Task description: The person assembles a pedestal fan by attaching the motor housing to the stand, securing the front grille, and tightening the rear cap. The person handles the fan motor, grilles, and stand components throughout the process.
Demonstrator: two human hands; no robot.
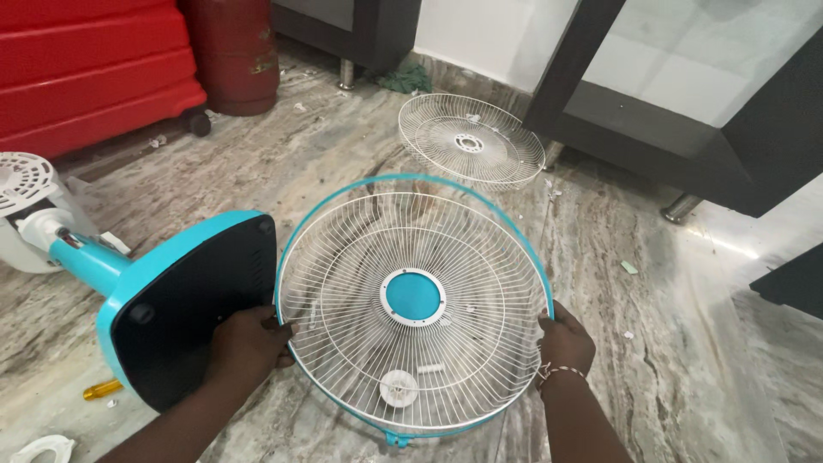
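A round white wire fan guard (360, 283) with a teal rim and a teal centre disc is tilted up in front of me above the marble floor. My left hand (249, 341) grips its left edge and my right hand (563, 340) grips its right edge. A small white round cap (399, 387) and a small white piece lie inside the guard near its lower part. A second white wire guard (471, 141) without a teal rim lies flat on the floor beyond it.
The teal fan stand with its black-bottomed base (193, 304) lies on its side to the left, its white motor head (26, 206) further left. A yellow-handled tool (103, 390) lies by the base. Red container (94, 69), dark red gas cylinder (230, 53) and black furniture (686, 129) border the floor.
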